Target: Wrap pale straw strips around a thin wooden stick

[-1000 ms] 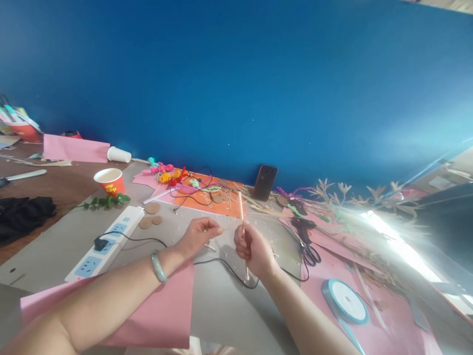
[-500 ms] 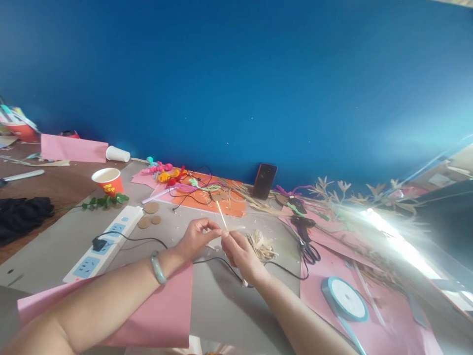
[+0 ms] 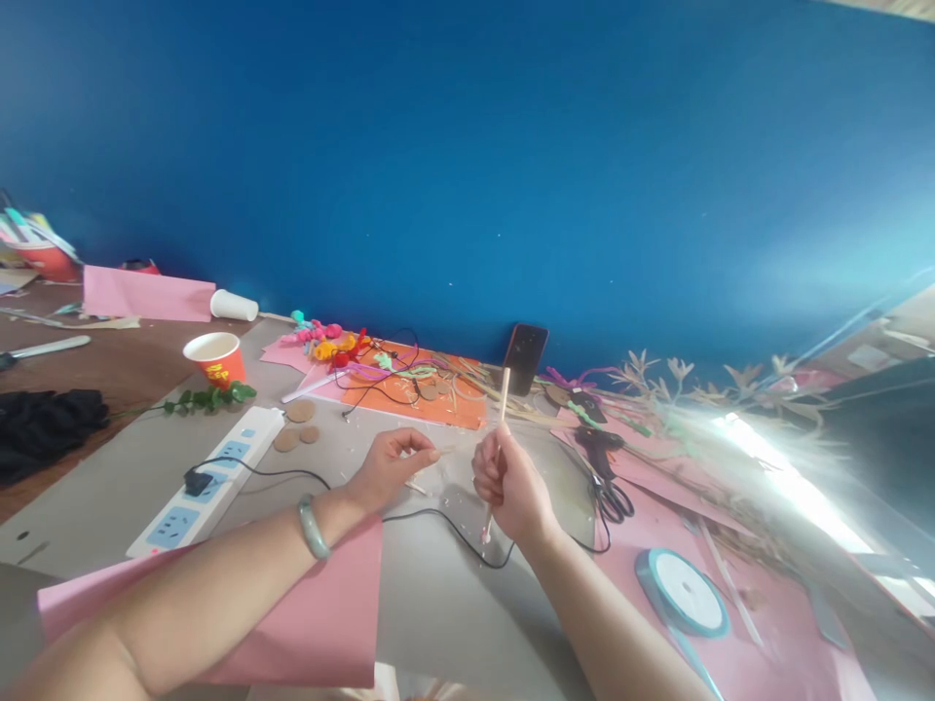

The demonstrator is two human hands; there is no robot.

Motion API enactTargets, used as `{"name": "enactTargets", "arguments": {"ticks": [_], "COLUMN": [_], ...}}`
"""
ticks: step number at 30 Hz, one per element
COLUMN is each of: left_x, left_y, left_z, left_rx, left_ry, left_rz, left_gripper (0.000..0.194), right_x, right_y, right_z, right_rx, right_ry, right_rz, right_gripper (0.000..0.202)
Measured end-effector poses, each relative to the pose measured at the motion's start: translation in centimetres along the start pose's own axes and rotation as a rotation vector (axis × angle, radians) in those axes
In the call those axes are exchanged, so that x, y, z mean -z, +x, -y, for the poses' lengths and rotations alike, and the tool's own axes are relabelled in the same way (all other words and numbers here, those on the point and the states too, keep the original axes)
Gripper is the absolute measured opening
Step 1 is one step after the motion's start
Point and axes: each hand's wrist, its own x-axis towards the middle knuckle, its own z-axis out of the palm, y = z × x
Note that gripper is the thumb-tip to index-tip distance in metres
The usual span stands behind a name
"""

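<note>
My right hand (image 3: 515, 484) is closed around a thin wooden stick (image 3: 504, 394), held nearly upright. The stick's top stands in front of the dark phone, and its lower end, with a small pinkish tip, comes out below the fist. To the left, my left hand (image 3: 391, 469) pinches thumb against forefinger, and a faint, thin pale strip (image 3: 454, 449) reaches from the fingertips toward the right hand. A short pale piece (image 3: 416, 488) lies on the grey board (image 3: 445, 623) just under the left fingers. A green bangle (image 3: 314, 529) circles the left wrist.
A white power strip (image 3: 208, 482) with a plugged-in black cable lies left, near a red paper cup (image 3: 214, 359) and round wooden slices (image 3: 299, 411). Rightward are a glue gun (image 3: 600, 450), scissors (image 3: 612, 498) and a ribbon roll (image 3: 683, 590). A phone (image 3: 524, 359) leans on the blue wall.
My right hand has moved right and away from the left, turning the stick more upright. It now covers the bundle of pale strips that showed beside it. The left hand has hardly moved.
</note>
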Motion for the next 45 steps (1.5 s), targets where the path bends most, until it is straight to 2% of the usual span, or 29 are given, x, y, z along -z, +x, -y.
{"name": "enactTargets", "arguments": {"ticks": [3, 8, 13, 21, 28, 32, 35, 40, 45], "left_x": [0.0, 0.0, 0.0, 0.1, -0.1, -0.2, -0.2, -0.2, -0.4], "left_y": [0.1, 0.1, 0.0, 0.4, 0.0, -0.1, -0.2, -0.3, -0.2], "left_z": [0.1, -0.3, -0.7, 0.1, -0.4, -0.7, -1.0, -1.5, -1.3], "left_rx": [0.001, -0.014, -0.007, -0.039, -0.085, -0.103, -0.08, -0.007, 0.028], "left_ry": [0.011, 0.036, 0.058, 0.051, 0.104, 0.165, 0.165, 0.122, 0.086], "left_rz": [-0.005, 0.023, 0.024, -0.059, -0.053, -0.049, -0.027, 0.087, 0.037], "left_gripper": [0.022, 0.023, 0.024, 0.023, 0.021, 0.02, 0.019, 0.025, 0.023], "right_x": [0.2, 0.3, 0.5, 0.9, 0.5, 0.2, 0.0, -0.2, -0.2], "right_y": [0.1, -0.2, -0.3, 0.5, 0.0, -0.3, -0.5, -0.8, -0.6], "right_z": [0.2, -0.3, 0.0, 0.4, -0.6, -0.9, -0.8, -0.9, -1.3], "right_rx": [0.024, 0.072, 0.146, 0.202, 0.199, 0.212, 0.22, 0.24, 0.208], "right_ry": [-0.044, -0.281, -0.481, -0.323, -0.525, -0.538, -0.537, -0.623, -0.592], "right_rz": [-0.056, 0.017, 0.0, -0.135, -0.056, -0.059, -0.045, -0.019, -0.024], "right_gripper": [0.033, 0.031, 0.033, 0.038, 0.034, 0.035, 0.034, 0.03, 0.035]}}
